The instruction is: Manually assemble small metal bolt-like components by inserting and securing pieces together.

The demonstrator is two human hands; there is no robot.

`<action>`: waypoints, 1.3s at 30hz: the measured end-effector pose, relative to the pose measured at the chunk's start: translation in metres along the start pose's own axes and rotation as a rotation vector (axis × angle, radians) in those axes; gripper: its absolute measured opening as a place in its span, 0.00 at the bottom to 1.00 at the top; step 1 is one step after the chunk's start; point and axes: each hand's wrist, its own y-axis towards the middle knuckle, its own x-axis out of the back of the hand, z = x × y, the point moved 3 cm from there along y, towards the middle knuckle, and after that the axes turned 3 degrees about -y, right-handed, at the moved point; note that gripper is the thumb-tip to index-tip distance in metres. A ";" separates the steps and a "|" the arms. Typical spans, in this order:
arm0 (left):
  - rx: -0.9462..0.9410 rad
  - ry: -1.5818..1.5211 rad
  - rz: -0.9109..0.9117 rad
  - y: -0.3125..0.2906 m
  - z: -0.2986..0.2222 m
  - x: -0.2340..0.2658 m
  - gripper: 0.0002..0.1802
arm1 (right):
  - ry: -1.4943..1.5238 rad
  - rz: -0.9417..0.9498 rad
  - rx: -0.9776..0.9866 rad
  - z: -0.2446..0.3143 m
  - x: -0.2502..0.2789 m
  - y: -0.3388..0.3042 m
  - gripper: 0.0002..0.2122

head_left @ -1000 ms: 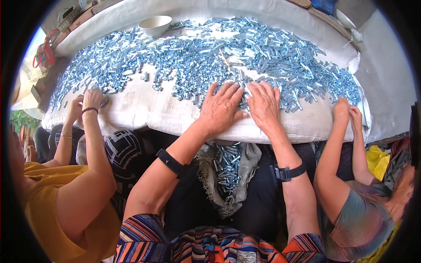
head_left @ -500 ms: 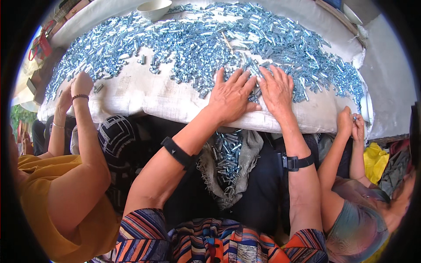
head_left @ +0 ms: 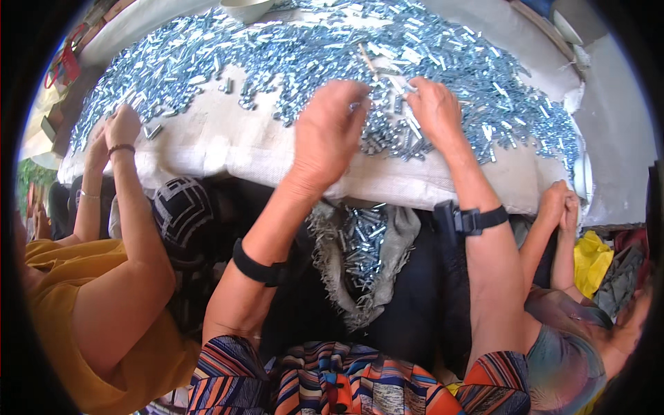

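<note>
A: What lies on the table?

B: A white woven cloth [head_left: 228, 149] covers the table, and a wide spread of small shiny metal parts [head_left: 290, 55] lies over its far half. The near strip of the cloth is mostly bare.

A: Where are the person's own hands?

B: Both rest at the near edge of the spread, close together. The left hand [head_left: 326, 128] lies palm down, fingers curled loosely into the parts; it is not a fist, and whether it pinches anything cannot be told. The right hand [head_left: 434, 111] sits just beside it, its fingers bent down among the parts, thumb toward the left hand. It too is half closed, and a held piece cannot be made out.

A: What is on the arms?

B: A black band [head_left: 257, 264] circles the left forearm, and a black strap with a small device [head_left: 470, 220] circles the right wrist.

A: And below the table edge?

B: A grey frayed cloth [head_left: 332, 270] hangs in the person's lap, with a heap of the same metal parts [head_left: 363, 242] lying in its fold.

A: Who else appears?

B: At the left, a person in a yellow top [head_left: 62, 311] has a hand [head_left: 123, 128] at the parts. At the right, another person's clasped hands [head_left: 561, 207] touch the table edge. A white bowl [head_left: 245, 8] stands at the far rim.
</note>
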 end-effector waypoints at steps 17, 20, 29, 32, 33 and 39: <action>0.220 0.484 0.304 -0.053 0.023 0.037 0.10 | 0.393 0.080 -0.266 0.053 0.052 -0.066 0.07; 0.244 0.457 0.269 -0.049 0.024 0.028 0.07 | 0.478 0.079 -0.282 0.056 0.048 -0.094 0.05; 0.243 0.451 0.214 -0.051 0.026 0.024 0.06 | 0.271 0.092 -0.149 0.067 0.032 -0.101 0.05; 0.217 0.445 0.179 -0.052 0.029 0.025 0.06 | 0.284 0.068 -0.144 0.068 0.032 -0.102 0.06; 0.215 0.440 0.181 -0.050 0.027 0.026 0.06 | 0.322 0.033 -0.143 0.069 0.035 -0.101 0.06; 0.607 -0.220 0.167 -0.060 0.022 0.049 0.05 | 0.929 0.178 -0.423 0.079 0.048 -0.123 0.06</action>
